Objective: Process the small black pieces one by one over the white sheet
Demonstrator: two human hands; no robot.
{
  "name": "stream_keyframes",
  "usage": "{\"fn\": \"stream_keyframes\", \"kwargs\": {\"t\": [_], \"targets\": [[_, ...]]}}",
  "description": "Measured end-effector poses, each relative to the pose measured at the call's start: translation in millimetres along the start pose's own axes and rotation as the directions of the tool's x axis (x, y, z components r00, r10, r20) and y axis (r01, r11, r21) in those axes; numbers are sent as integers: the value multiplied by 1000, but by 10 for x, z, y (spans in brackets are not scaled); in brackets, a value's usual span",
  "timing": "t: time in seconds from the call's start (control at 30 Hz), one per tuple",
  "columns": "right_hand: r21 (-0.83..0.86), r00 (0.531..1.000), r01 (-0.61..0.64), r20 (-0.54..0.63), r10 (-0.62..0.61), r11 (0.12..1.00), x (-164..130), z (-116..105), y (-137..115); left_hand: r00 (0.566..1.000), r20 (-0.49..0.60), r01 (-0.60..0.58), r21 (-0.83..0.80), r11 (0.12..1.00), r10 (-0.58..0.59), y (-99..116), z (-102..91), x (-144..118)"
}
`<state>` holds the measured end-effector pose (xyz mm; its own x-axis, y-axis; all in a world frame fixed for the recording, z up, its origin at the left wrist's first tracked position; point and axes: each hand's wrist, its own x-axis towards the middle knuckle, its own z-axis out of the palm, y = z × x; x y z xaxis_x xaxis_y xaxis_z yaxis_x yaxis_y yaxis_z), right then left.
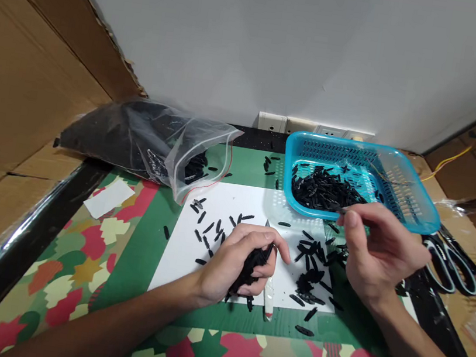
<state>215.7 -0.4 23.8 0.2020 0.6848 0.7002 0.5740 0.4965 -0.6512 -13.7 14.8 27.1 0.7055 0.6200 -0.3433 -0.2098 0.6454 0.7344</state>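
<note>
My left hand (238, 258) is curled round a clump of small black oblong pieces (253, 265), above a white sheet of paper (182, 259). My right hand (376, 251) pinches with thumb and forefinger at the front rim of a blue plastic basket (425, 214); a small dark piece (342, 212) shows at the fingertips, partly hidden. Inside the basket lies a heap of the same black pieces (325, 188). More loose black pieces (311, 254) are scattered on the paper between my hands. A white pen-like tool (268, 298) lies beside my left hand, partly covered by it.
An open clear zip bag (137, 138) full of black pieces lies at the back left. Scissors (449, 264) rest right of the basket. A small white paper slip (109, 198) is on the patterned cover (74, 273). Wall sockets (300, 127) and cardboard (30, 49) border the table.
</note>
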Motion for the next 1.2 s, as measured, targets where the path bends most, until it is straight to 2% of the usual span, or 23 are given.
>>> {"fn": "stream_keyframes", "kwargs": {"t": [0.07, 0.17, 0.27, 0.37, 0.67, 0.97, 1.07, 1.13, 1.2], "targets": [[92, 992, 21, 126, -33, 996, -28, 45, -60, 1000, 8, -17, 7, 1000, 17, -3, -5, -1], [181, 944, 66, 307, -120, 981, -74, 85, -158, 999, 20, -33, -4, 999, 33, -9, -9, -2], [228, 912, 14, 396, -105, 974, -101, 103, -216, 999, 28, -20, -13, 1000, 21, -5, -2, -13], [238, 903, -38, 425, -69, 971, -114, 115, -223, 999, 46, -5, -29, 1000, 6, 3, 12, -26], [232, 881, -81, 472, -39, 969, -127, 109, -200, 998, 51, -27, -83, 996, 31, 10, 34, -15], [235, 889, -62, 454, -53, 970, -139, 122, -212, 998, 55, -29, -87, 996, 34, 14, 41, -23], [204, 902, 37, 415, -120, 978, -120, 111, -213, 998, 48, -31, -80, 996, 35, 15, 35, -17], [106, 901, 232, 351, -255, 967, -80, 69, -176, 999, 39, -31, -74, 997, 34, 17, 31, -10], [-80, 866, 443, 297, -403, 893, -16, 5, -101, 999, 28, -32, -68, 997, 34, 20, 28, -4]]}}
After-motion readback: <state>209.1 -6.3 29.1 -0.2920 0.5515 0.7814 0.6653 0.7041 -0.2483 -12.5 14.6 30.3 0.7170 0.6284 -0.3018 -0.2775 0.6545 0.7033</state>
